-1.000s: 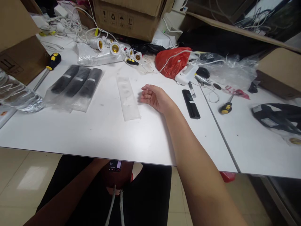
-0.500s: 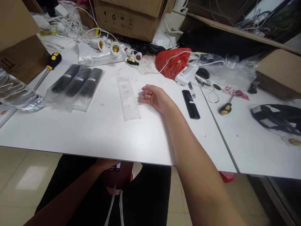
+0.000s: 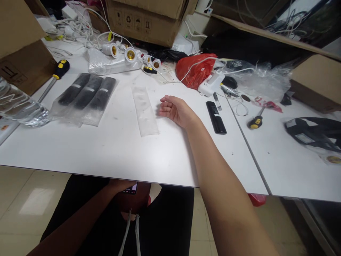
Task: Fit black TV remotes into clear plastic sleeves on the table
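Observation:
My right hand rests on its side on the white table, fingers loosely bent and apart, with nothing in it. Just left of it, not touching, lies a flat, frosted plastic sleeve. To its right is a long black object with a small white label. Below the table edge, my left hand is in my lap beside a phone with a lit screen. The edge hides its fingers, so its grip does not show. Farther left lie three black pieces in clear sleeves.
A water bottle and a large screwdriver are at the left. White lamp sockets, a red plastic bag and a power strip line the back. Another screwdriver lies right of the table seam. Cardboard boxes stand behind.

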Available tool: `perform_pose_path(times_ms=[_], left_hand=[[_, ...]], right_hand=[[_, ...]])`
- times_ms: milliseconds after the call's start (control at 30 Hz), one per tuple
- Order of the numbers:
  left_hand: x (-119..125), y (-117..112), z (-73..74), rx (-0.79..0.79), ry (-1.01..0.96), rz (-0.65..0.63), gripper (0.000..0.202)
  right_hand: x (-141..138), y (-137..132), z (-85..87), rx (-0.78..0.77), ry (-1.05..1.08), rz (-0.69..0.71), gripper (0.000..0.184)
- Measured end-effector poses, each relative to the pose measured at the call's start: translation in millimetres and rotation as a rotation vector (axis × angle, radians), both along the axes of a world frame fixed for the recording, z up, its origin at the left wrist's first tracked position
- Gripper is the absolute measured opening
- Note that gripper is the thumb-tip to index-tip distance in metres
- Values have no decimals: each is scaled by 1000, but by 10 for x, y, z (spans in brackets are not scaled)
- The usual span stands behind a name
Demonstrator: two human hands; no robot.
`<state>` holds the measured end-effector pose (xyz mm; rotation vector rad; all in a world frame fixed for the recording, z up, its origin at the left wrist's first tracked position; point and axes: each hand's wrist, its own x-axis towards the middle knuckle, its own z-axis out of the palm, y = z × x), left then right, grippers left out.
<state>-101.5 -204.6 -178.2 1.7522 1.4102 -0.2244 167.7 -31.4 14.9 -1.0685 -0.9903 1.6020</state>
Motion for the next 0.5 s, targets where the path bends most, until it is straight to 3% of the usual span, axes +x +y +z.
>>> perform_pose_path(times_ms=[233, 500], left_hand=[[-54, -122, -390, -42, 144, -87, 53], [-48, -116, -270, -54, 117, -69, 44]], right_hand=[[2, 0, 4, 2, -5, 5, 25], [-12, -20, 19, 17, 7, 5, 25]])
